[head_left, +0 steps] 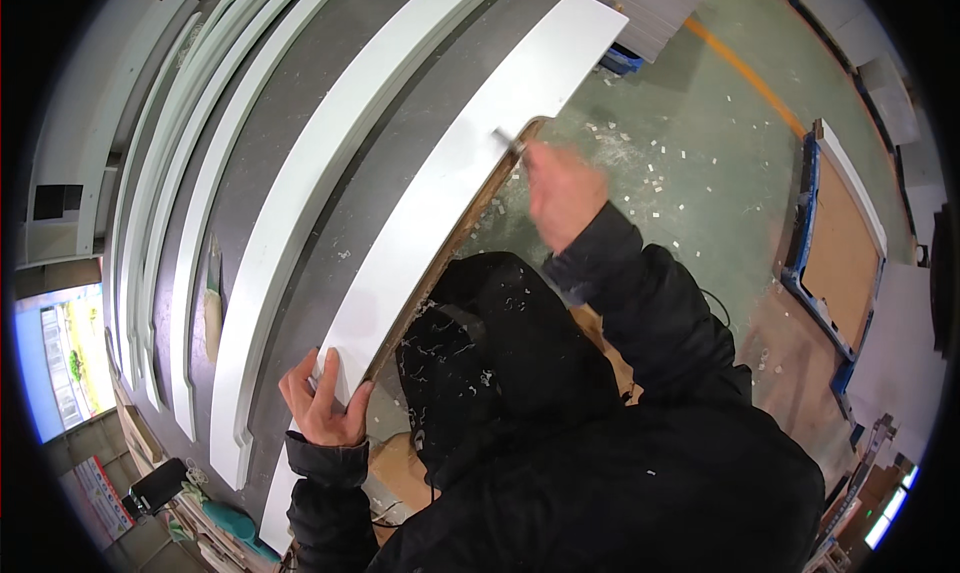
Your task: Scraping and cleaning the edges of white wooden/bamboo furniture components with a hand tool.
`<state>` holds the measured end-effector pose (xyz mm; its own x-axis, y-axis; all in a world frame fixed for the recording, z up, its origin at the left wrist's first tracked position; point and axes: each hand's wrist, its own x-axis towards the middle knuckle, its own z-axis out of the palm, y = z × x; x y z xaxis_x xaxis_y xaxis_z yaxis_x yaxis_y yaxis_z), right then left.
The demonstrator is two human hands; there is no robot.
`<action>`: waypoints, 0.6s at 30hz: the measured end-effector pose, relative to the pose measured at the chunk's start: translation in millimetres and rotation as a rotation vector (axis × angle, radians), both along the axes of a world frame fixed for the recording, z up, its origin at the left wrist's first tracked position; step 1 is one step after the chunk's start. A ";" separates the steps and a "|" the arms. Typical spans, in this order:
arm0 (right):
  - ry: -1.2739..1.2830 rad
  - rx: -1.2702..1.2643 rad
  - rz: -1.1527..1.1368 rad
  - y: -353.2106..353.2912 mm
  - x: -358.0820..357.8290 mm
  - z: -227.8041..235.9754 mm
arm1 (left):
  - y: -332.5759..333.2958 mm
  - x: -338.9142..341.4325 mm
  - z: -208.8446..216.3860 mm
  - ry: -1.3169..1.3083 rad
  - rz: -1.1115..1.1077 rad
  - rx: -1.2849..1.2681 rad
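Note:
A long white panel (440,208) lies across the grey table, its near edge brown and rough with a cut-out step toward the far end. My left hand (328,403) rests on the panel's nearer part, fingers spread over the white face and thumb by the brown edge. My right hand (563,191), blurred by motion, is closed on a small, thin metal tool (506,139) at that edge, close to the step. The tool's exact kind is smeared and partly hidden by the fingers.
More white panels (330,153) lie to the left on the grey table (335,238). Between them is a flat-bladed tool with a pale handle (212,323). White scraps litter the green floor (650,123). At right stands a blue-edged brown board (845,253).

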<state>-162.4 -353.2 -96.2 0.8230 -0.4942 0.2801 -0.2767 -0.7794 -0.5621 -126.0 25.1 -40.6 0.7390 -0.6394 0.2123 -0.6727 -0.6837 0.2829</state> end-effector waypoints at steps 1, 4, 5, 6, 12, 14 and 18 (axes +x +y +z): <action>-0.004 0.009 0.004 12.9 -3.7 -0.5 | 0.6 -1.2 0.6 -0.004 0.004 0.009; 0.077 0.100 0.295 56.9 -22.7 9.2 | 0.4 1.0 0.2 0.003 0.001 -0.002; 0.094 0.153 0.379 60.2 -24.6 11.0 | 1.7 0.8 -0.9 0.008 -0.002 -0.010; 0.111 0.205 0.464 62.0 -25.7 11.7 | 2.4 0.4 -0.8 0.014 -0.005 -0.018; 0.166 -0.010 0.015 -8.7 -0.1 19.9 | -7.1 0.4 4.0 0.016 -0.005 -0.004; 0.136 0.021 0.137 29.3 -8.7 15.5 | -11.6 1.0 3.5 0.007 -0.014 -0.016; 0.207 0.200 0.505 87.3 -29.5 18.2 | -45.2 8.0 4.4 0.040 -0.036 -0.022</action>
<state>-191.9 -266.0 -78.0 0.9982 -0.0527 0.0301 -0.0178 -0.7276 -0.6857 -117.9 -20.1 -36.2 0.7240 -0.6610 0.1971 -0.6845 -0.6529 0.3243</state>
